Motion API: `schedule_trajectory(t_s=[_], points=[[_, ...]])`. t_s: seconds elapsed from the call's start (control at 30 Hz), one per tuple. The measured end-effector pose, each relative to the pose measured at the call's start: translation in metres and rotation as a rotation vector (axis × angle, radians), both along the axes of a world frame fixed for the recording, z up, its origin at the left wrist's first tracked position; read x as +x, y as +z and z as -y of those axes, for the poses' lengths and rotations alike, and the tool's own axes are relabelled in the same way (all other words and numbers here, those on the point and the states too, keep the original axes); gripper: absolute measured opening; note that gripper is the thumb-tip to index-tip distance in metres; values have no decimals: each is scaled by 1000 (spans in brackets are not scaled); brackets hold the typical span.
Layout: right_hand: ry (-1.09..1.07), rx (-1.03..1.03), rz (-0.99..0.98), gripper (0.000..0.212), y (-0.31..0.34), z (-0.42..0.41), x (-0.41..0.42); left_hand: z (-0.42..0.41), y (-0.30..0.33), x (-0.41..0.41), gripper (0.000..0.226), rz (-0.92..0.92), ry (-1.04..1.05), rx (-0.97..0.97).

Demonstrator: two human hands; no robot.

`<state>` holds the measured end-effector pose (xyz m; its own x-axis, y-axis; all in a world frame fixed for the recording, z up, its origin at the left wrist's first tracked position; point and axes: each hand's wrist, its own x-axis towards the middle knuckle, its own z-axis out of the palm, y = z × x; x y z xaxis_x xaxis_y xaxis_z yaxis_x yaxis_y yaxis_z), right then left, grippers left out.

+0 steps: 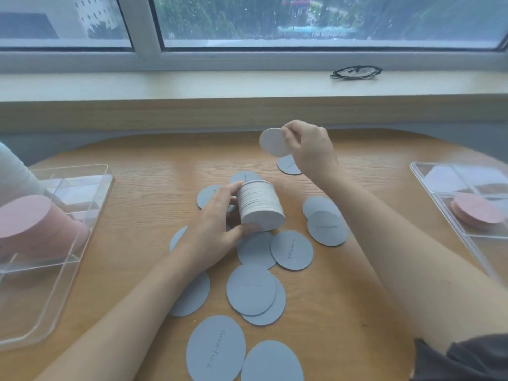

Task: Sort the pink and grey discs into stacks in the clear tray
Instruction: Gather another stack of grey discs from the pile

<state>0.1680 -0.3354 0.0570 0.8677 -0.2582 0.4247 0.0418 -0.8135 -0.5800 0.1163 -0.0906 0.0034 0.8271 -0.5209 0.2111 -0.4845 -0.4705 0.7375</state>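
Observation:
My left hand [217,224] grips a thick stack of grey discs [261,206], held tilted above the middle of the wooden table. My right hand [310,145] pinches a single grey disc [272,141] by its edge, lifted above the table's far side. Several loose grey discs [251,288] lie scattered flat on the table around and in front of the stack. A tall stack of pink discs [30,224] stands in the clear tray [63,287] at the left.
A second clear tray [439,182] at the right edge holds a low pile of pink discs [477,211]. A pair of glasses [356,72] rests on the window sill beyond the table. Another person's sleeve [13,174] shows at the far left.

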Motion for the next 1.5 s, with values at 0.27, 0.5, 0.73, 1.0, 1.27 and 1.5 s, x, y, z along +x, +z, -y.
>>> schedule_trajectory(t_s=[0.27, 0.5, 0.73, 1.0, 1.27, 1.5], points=[[195, 390, -36, 14, -20, -23, -82, -1, 0, 2, 79, 14, -15, -19], [383, 443, -215, 36, -36, -41, -94, -1, 1, -1, 82, 48, -42, -20], [535, 180, -349, 99, -37, -35, -100, -1, -2, 0, 84, 100, -58, 73], [414, -124, -166, 97, -54, -47, -95, 4, 1, 0, 87, 450, 0, 507], [408, -14, -6, 83, -49, -44, -99, 4, 12, -3, 90, 371, -69, 377], [421, -10, 3, 83, -41, -35, -110, 10, 25, -18, 97, 551, -28, 567]])
